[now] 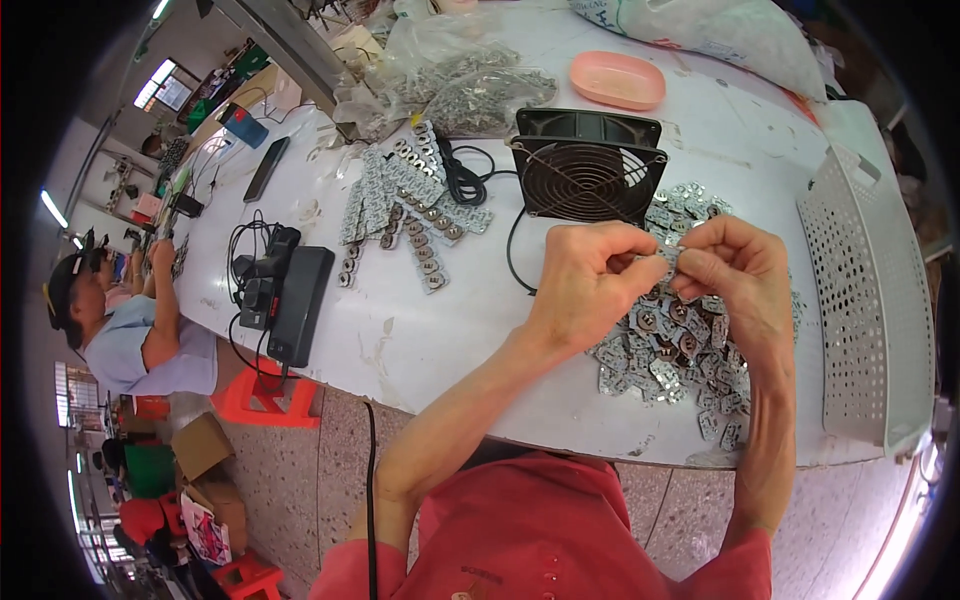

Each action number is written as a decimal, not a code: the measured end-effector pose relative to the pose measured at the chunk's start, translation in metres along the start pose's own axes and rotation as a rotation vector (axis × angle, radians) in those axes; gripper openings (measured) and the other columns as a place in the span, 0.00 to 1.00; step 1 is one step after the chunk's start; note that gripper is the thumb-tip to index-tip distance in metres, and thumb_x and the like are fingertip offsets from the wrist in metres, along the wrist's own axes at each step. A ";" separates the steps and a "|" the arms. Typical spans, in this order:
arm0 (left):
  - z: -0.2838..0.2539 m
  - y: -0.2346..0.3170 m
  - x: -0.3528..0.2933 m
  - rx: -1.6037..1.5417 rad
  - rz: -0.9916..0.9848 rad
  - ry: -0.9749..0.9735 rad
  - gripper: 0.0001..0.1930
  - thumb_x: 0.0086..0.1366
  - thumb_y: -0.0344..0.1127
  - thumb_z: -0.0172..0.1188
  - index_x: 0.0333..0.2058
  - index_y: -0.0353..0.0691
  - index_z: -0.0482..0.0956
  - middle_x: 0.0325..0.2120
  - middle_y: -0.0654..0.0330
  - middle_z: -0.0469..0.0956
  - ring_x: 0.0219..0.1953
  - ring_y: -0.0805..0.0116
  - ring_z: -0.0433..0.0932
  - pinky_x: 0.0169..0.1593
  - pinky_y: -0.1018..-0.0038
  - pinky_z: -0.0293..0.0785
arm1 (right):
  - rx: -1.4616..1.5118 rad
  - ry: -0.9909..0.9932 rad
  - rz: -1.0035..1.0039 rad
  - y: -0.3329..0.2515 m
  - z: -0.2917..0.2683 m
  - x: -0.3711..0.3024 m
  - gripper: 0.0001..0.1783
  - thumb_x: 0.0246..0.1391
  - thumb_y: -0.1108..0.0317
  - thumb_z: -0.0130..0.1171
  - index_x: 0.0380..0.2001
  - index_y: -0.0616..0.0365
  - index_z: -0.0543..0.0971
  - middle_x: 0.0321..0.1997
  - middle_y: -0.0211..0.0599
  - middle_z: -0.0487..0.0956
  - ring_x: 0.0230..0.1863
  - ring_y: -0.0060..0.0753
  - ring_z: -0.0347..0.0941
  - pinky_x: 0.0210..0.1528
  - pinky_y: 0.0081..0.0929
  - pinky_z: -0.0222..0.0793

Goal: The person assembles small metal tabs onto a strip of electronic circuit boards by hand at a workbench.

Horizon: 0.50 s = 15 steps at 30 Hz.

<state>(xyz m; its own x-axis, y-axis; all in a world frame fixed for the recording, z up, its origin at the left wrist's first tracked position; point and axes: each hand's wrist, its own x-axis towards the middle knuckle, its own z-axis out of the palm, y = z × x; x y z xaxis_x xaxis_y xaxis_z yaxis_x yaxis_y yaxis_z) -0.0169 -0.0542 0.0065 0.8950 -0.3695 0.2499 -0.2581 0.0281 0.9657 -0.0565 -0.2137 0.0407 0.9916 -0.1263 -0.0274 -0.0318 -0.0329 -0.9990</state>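
Note:
My left hand (pixel 595 285) and my right hand (pixel 735 275) meet above a heap of small flat metal parts (pixel 665 345). Between their fingertips is a small silvery metal plate (pixel 668 258), pinched from both sides; its finer details are covered by the fingers. Many parts in the heap are pale grey plates, some with a round dark brown disc on them. Just beyond my hands stands a black square fan (pixel 588 175) with a wire guard. To its left lie several strips of joined metal parts (pixel 415 205), stacked across each other.
Clear bags of metal parts (pixel 480 90) lie at the back, near a pink dish (pixel 618 80). A white perforated basket (pixel 865 300) stands at the right edge. Power adapters (pixel 265 285) and a black box (pixel 302 305) sit left. Another person (pixel 140 330) sits at the far left.

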 end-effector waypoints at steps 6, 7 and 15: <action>-0.002 0.008 0.002 0.219 0.028 -0.060 0.09 0.50 0.24 0.63 0.32 0.28 0.79 0.17 0.65 0.74 0.19 0.83 0.70 0.21 0.85 0.65 | 0.129 0.182 -0.067 -0.003 -0.014 0.012 0.05 0.47 0.75 0.58 0.28 0.66 0.76 0.25 0.37 0.78 0.24 0.21 0.74 0.28 0.14 0.71; 0.001 0.011 0.003 0.302 0.049 -0.095 0.11 0.50 0.24 0.63 0.34 0.28 0.79 0.17 0.65 0.75 0.19 0.82 0.71 0.21 0.85 0.66 | 0.118 0.203 -0.063 -0.003 -0.011 0.010 0.05 0.47 0.75 0.58 0.28 0.66 0.76 0.25 0.37 0.78 0.24 0.21 0.74 0.28 0.14 0.71; -0.011 0.005 0.009 -0.238 -0.205 -0.094 0.13 0.54 0.19 0.57 0.39 0.30 0.78 0.24 0.61 0.75 0.26 0.76 0.76 0.33 0.81 0.78 | 0.112 0.063 0.005 -0.002 -0.004 0.002 0.05 0.48 0.76 0.57 0.29 0.68 0.76 0.24 0.37 0.78 0.24 0.21 0.74 0.27 0.15 0.71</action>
<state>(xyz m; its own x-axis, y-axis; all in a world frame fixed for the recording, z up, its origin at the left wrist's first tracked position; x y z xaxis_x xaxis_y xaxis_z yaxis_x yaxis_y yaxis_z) -0.0064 -0.0475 0.0144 0.8789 -0.4741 0.0520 0.0258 0.1561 0.9874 -0.0552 -0.2177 0.0424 0.9816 -0.1878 -0.0334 -0.0190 0.0780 -0.9968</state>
